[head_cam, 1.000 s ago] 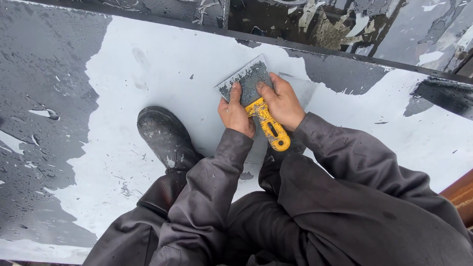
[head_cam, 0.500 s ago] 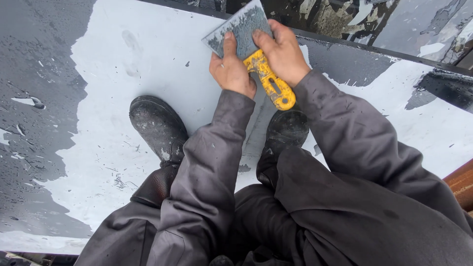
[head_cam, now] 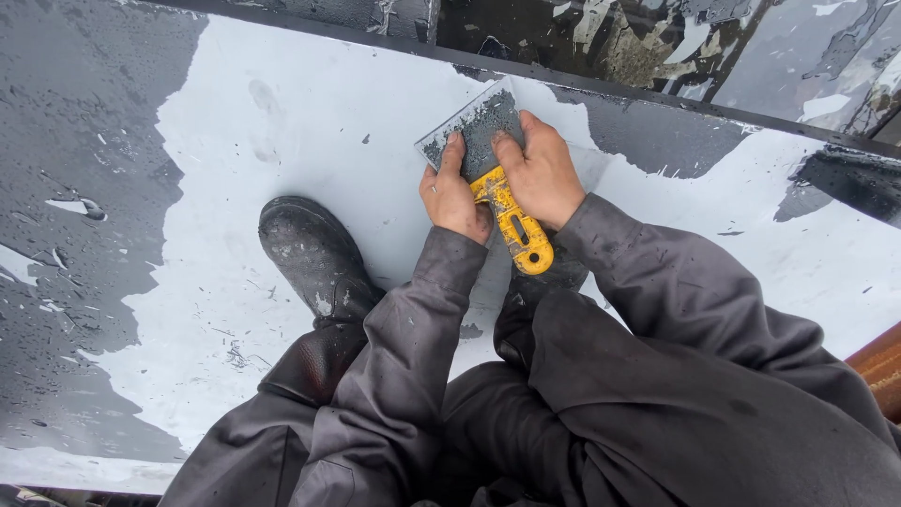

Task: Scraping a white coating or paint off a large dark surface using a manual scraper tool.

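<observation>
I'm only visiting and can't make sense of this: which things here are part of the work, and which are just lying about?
In the work:
- scraper, wide blade, yellow handle
- left hand and right hand, both pressing it down
- pale surface under the blade

Just about:
- black boot
- loose dark flakes
- dark coating at the left

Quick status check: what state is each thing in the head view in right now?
Scraper: gripped by both hands, blade flat on the surface, blade smeared with dark residue.
Left hand: closed on the scraper, fingers pressing the blade.
Right hand: closed on the scraper, over the yellow handle's top.
Surface: partly scraped pale, dark coating at the edges.
Boot: planted flat, dirty.
</observation>
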